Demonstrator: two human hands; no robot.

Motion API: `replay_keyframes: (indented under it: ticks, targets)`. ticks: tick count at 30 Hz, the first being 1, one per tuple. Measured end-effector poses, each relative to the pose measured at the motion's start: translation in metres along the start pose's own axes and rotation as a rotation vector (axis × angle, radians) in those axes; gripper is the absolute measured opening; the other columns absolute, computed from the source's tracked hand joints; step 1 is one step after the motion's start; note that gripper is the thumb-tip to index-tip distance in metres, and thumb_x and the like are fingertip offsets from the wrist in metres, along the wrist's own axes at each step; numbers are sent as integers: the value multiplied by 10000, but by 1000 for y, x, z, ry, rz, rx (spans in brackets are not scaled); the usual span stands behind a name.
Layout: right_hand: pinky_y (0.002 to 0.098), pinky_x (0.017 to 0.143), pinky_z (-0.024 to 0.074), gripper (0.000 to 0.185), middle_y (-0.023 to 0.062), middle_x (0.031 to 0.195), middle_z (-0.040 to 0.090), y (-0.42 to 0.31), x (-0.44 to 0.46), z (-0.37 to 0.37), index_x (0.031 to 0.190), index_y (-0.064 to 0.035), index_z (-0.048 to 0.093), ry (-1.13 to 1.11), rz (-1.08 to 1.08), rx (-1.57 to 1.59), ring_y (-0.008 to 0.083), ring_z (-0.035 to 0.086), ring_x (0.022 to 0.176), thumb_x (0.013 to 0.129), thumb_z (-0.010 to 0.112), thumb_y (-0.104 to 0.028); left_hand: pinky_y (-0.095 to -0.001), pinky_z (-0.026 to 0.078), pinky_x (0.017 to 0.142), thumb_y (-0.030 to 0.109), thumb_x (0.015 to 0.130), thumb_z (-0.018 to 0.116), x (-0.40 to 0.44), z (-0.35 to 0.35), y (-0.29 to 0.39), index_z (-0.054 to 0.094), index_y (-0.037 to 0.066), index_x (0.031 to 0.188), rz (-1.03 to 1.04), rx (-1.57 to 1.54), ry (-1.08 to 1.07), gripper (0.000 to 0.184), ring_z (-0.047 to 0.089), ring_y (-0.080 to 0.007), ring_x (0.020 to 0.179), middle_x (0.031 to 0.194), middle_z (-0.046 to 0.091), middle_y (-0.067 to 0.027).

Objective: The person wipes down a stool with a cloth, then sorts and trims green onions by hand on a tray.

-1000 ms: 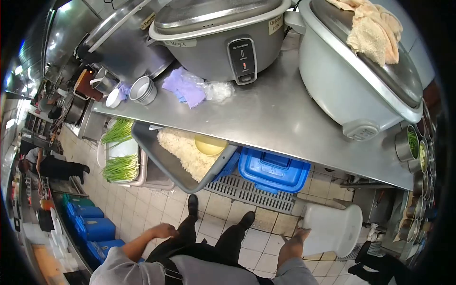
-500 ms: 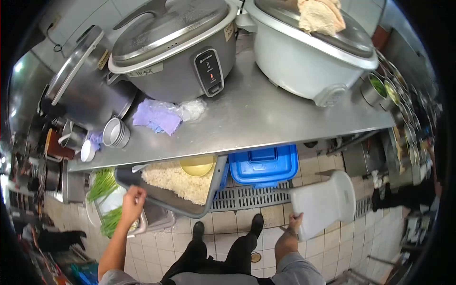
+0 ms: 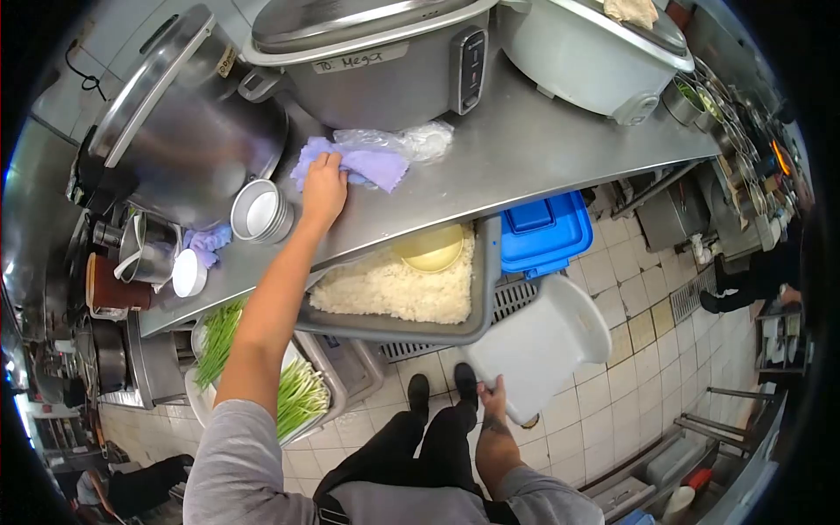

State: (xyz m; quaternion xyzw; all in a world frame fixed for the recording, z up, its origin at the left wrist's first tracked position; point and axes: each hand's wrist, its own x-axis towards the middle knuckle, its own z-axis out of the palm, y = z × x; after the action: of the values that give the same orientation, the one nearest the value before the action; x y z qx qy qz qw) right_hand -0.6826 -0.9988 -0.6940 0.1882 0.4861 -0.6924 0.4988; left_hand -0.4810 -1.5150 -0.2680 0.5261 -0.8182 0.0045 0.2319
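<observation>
My left hand (image 3: 325,194) reaches onto the steel counter, its bent fingers closed on the near end of a purple cloth (image 3: 378,164). A crumpled clear plastic bag (image 3: 427,142) lies against the cloth's far side. Just left of that hand sits a stack of round metal cups (image 3: 261,213). Low on the right, my right hand (image 3: 494,398) grips the edge of a white plastic chair (image 3: 534,350), its thumb on top and other fingers partly hidden. Below the counter edge, cooked rice (image 3: 394,293) fills part of a grey tub (image 3: 484,306), with a yellow bowl (image 3: 435,251) in the rice.
Two large rice cookers, one grey (image 3: 367,83) and one white (image 3: 586,57), stand on the counter (image 3: 525,144) beside a tall steel pot (image 3: 201,131). Beneath are a blue-lidded bin (image 3: 547,232) and green onions (image 3: 302,394). Another person's dark-clothed leg (image 3: 752,271) shows at right.
My left hand has moved up from beside the tub onto the purple cloth. The chair, still in my right hand, now appears lower and nearer my feet. The camera view has shifted.
</observation>
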Motion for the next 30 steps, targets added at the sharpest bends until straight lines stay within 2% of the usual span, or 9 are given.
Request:
replay_keyframes:
  ticks: [2, 6, 9, 12, 17, 19, 26, 28, 30]
  targets:
    - [268, 674, 482, 439, 103, 931, 539, 42, -28, 10, 1174, 47, 389, -153, -240, -481, 163, 529, 790, 800, 613, 0, -421, 431, 803, -2, 751, 523, -4, -8, -8, 548, 8, 1022, -4, -135, 147, 272, 528, -379, 913, 995, 557, -181]
    - [270, 794, 464, 468, 132, 983, 564, 78, -88, 62, 1189, 76, 415, -155, -222, -721, 184, 551, 866, 829, 635, -123, -403, 433, 768, -92, 689, 458, -24, -59, 9, 548, -7, 993, -4, -309, 323, 328, 539, -367, 867, 954, 560, -186]
    - [317, 834, 478, 408, 182, 1019, 560, 133, -72, 42, 1159, 68, 436, -18, 162, 96, 236, 568, 897, 870, 582, -179, -344, 439, 749, -112, 649, 407, -48, -94, 30, 565, -9, 988, -23, -515, 454, 388, 553, -295, 832, 915, 562, -156]
    - [381, 883, 479, 343, 221, 1065, 546, 95, -108, 82, 1155, 27, 440, 34, 588, -72, 297, 566, 963, 901, 525, -188, -310, 434, 750, -112, 643, 397, -105, -137, 70, 586, -3, 966, -3, -584, 469, 390, 544, -254, 839, 898, 560, -137]
    - [473, 936, 403, 657, 162, 1314, 395, -31, -195, 174, 1373, -105, 269, -584, 564, 26, 307, 422, 1186, 891, 410, -528, -386, 439, 844, -109, 621, 450, -264, -125, 124, 620, 23, 947, 13, -661, -48, 390, 534, -327, 939, 971, 536, -166]
    - [408, 900, 426, 690, 131, 1275, 451, -66, -232, 202, 1367, -74, 290, -582, 463, 146, 264, 488, 1106, 874, 449, -530, -396, 431, 874, -124, 602, 462, -333, -86, 141, 612, 44, 1021, 38, -726, -312, 475, 508, -360, 1041, 1101, 496, -192]
    - [374, 773, 478, 341, 196, 968, 621, -70, -139, 129, 1102, 11, 556, -243, -365, -1449, 320, 607, 829, 786, 602, -108, -415, 329, 1007, 99, 764, 629, -420, -26, 170, 400, 44, 1284, 262, -423, -1112, 572, 306, -380, 1270, 1348, 358, -205]
    - [415, 832, 451, 329, 194, 1101, 573, -77, -55, 109, 1061, -19, 583, -252, -978, -1432, 356, 542, 1023, 736, 588, -69, -431, 325, 1004, 120, 771, 621, -428, -10, 150, 410, 37, 1276, 314, -447, -1177, 553, 333, -375, 1253, 1348, 363, -196]
    - [419, 902, 415, 291, 165, 1185, 532, -128, -50, 163, 1027, -50, 598, -232, -1227, -1764, 329, 473, 1128, 737, 575, -58, -457, 354, 962, 153, 789, 607, -442, 12, 124, 444, 45, 1242, 225, -505, -1051, 494, 430, -352, 1167, 1257, 453, -177]
